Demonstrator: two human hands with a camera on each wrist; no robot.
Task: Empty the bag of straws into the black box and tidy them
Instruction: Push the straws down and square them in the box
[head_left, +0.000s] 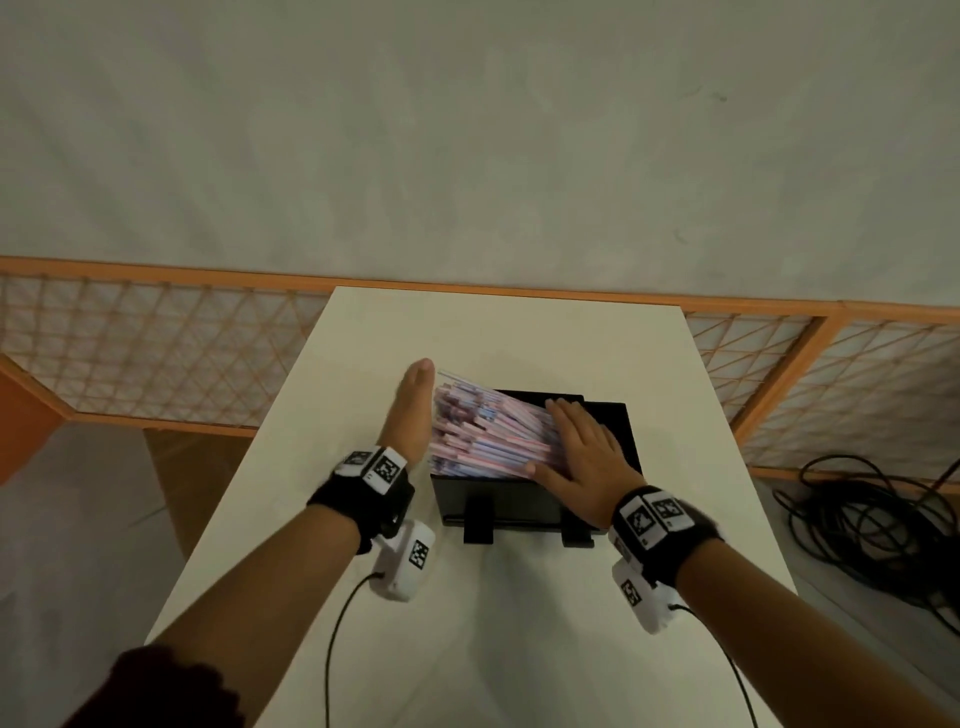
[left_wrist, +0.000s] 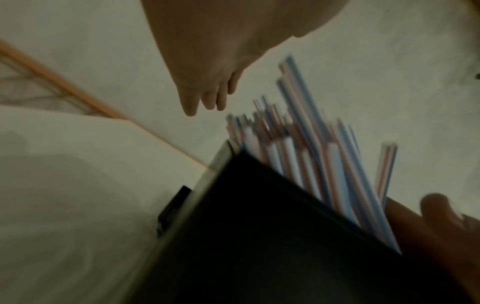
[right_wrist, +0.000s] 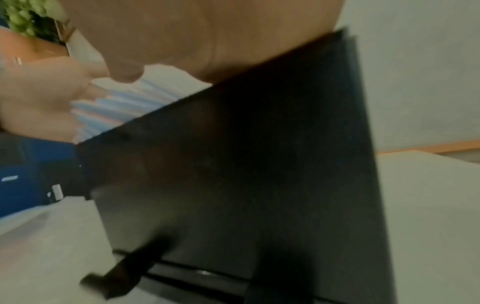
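A black box (head_left: 498, 499) stands on the white table (head_left: 519, 623), filled with pink, white and blue striped straws (head_left: 483, 436) whose ends stick out past its left rim. My left hand (head_left: 410, 410) stands flat and upright with straight fingers against those straw ends. My right hand (head_left: 582, 447) lies flat with spread fingers on top of the straws at the right. In the blurred left wrist view the straws (left_wrist: 311, 160) rise above the box (left_wrist: 259, 236), with my left hand (left_wrist: 205, 82) just beyond their tips. In the right wrist view my right hand (right_wrist: 182, 41) covers the box (right_wrist: 246, 164) top. No bag is in view.
The box has two black clips (head_left: 478, 522) on its front. An orange-framed lattice fence (head_left: 156, 353) runs behind the table. Black cables (head_left: 872, 519) lie coiled on the floor to the right. Wrist-camera cords trail over the table's near part.
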